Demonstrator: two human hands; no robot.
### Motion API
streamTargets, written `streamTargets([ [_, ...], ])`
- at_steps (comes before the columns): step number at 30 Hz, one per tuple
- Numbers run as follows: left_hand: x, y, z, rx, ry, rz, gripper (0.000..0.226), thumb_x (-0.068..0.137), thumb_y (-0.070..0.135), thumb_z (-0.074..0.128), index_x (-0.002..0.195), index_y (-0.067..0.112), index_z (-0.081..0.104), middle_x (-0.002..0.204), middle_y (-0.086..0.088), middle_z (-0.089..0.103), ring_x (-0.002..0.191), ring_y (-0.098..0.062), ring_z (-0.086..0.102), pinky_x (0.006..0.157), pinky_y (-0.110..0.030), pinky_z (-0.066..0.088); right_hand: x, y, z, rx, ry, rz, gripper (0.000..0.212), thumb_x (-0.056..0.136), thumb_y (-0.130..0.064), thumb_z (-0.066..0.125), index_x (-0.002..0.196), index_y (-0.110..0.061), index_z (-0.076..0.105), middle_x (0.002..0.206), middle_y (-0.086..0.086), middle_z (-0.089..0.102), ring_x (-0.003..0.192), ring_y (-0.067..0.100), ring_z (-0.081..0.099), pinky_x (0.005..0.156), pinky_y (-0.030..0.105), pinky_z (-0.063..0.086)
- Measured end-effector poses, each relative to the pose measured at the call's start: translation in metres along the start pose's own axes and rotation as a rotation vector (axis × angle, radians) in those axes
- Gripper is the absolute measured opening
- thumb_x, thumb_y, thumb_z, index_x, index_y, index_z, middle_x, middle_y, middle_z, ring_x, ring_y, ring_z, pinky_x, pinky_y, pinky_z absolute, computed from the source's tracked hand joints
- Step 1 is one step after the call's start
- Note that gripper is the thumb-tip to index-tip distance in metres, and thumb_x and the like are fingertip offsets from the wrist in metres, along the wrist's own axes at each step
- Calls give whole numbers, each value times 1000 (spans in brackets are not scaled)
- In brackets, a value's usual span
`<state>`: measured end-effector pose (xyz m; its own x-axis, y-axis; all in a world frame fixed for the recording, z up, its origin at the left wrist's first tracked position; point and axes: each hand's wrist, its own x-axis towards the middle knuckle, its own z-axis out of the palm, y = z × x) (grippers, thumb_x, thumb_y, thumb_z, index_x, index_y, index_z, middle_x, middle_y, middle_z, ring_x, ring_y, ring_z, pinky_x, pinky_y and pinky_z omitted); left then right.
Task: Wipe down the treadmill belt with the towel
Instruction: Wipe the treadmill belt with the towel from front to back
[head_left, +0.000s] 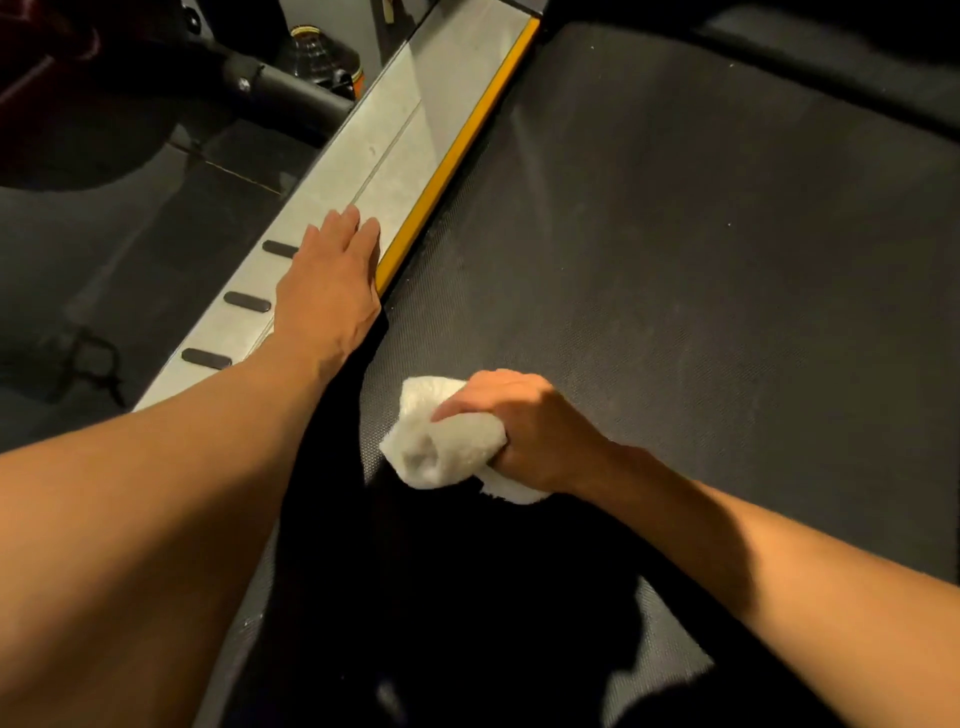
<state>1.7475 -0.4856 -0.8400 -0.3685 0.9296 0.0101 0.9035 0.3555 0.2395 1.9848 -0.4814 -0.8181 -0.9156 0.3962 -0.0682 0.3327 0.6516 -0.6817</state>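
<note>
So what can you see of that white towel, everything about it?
The towel is white and fluffy, terry cloth by its look, bunched into a loose wad, not spread flat. The right hand grips it from above, fingers curled round it; one end pokes out leftward and a fold shows under the hand. It rests on the dark textured belt, near its left side.

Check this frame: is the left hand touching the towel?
Apart. The head view shows the left hand flat on the silver side rail, a stretch of dark belt separating it from the towel, which the right hand grips.
</note>
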Motion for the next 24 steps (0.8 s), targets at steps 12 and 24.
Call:
streamTargets([
  [12, 8, 11, -1, 20, -46, -76, 36, 80, 5, 61, 111, 14, 46, 119, -8, 42, 101, -32, 44, 80, -52, 50, 30, 18, -5, -150, -23, 165, 34, 75, -7, 61, 100, -30, 66, 95, -12, 57, 88, 12, 54, 73, 26, 41],
  [24, -7, 64, 12, 251, -32, 401, 41, 85, 18, 53, 125, 11, 48, 119, -14, 54, 99, -36, 54, 82, -46, 41, -23, 95, -80, -350, 318, 625, 18, 74, -7, 53, 75, -25, 54, 71, -9, 51, 73, 22, 60, 53, 27, 30],
])
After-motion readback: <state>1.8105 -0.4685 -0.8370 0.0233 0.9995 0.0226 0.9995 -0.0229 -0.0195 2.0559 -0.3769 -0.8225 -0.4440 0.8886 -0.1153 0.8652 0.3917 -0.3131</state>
